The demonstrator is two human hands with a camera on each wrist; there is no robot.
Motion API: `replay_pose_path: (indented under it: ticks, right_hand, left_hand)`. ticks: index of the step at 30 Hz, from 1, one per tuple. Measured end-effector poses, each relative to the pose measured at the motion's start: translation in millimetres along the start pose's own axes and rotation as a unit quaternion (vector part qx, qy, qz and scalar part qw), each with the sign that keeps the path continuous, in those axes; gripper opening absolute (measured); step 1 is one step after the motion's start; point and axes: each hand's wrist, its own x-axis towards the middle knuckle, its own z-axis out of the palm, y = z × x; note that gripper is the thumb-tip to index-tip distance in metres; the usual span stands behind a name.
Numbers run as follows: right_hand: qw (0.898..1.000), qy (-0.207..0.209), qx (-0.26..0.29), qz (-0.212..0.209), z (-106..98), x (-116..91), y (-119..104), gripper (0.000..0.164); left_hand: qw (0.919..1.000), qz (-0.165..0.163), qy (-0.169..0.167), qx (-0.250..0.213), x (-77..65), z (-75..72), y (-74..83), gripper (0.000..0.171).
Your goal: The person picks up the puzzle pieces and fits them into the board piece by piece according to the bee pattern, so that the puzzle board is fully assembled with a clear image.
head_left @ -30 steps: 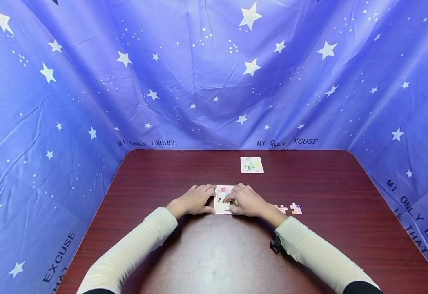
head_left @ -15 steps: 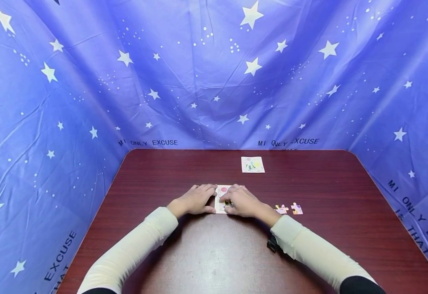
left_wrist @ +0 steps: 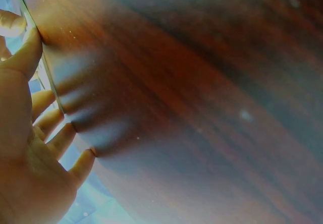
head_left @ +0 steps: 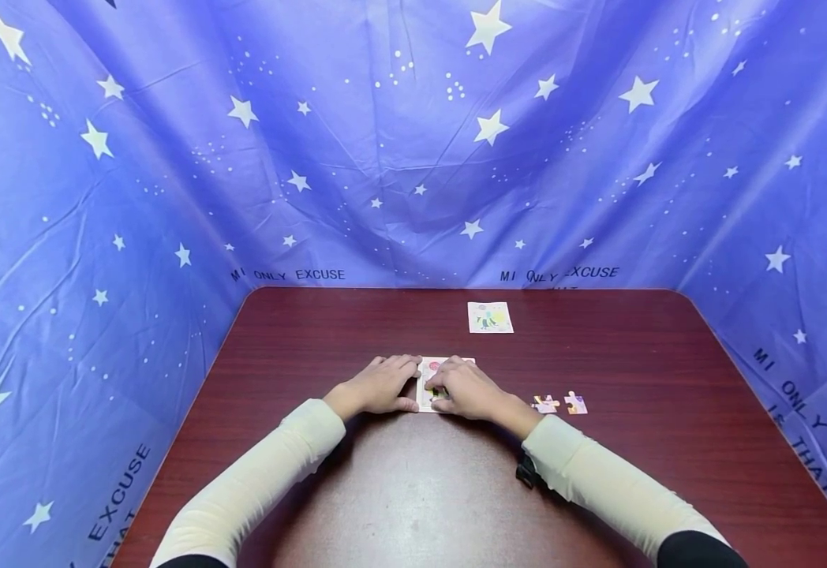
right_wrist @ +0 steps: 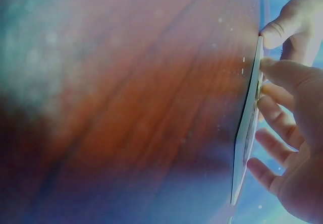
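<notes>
Head view: the square jigsaw board point(head_left: 426, 379) lies flat on the dark red wooden table point(head_left: 399, 505), between the person's two hands. The left hand point(head_left: 379, 385) rests along its left edge, thumb and fingers wide apart, gripping nothing. The right hand point(head_left: 466, 390) covers most of its face, fingers bent down to the surface — whether a piece sits beneath the fingertips cannot be told. Loose jigsaw pieces point(head_left: 576, 403) lie near the right wrist; a square picture card point(head_left: 490, 318) lies farther back.

Left wrist view: the left hand's fingers are spread, fingertips down; the board shows only as a thin edge.

Right wrist view: the board appears edge-on, the right hand's fingers spaced along it — the left thumb at its far corner
</notes>
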Motion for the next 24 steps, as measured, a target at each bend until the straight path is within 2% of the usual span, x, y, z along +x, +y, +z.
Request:
replay_pose_path:
  ticks: [11,24]
  right_hand:
    - [1.000,0.004,-0.022,-0.011,0.2,0.9,2.0,0.021]
    - [1.000,0.010,-0.016,-0.020,-0.2,-0.9,-0.6,0.013]
  left_hand:
    - [1.0000,0.001,0.003,0.001,0.5,1.3,-0.5,0.065]
    - [1.0000,-0.002,0.004,0.003,0.8,2.3,-0.9,0.067]
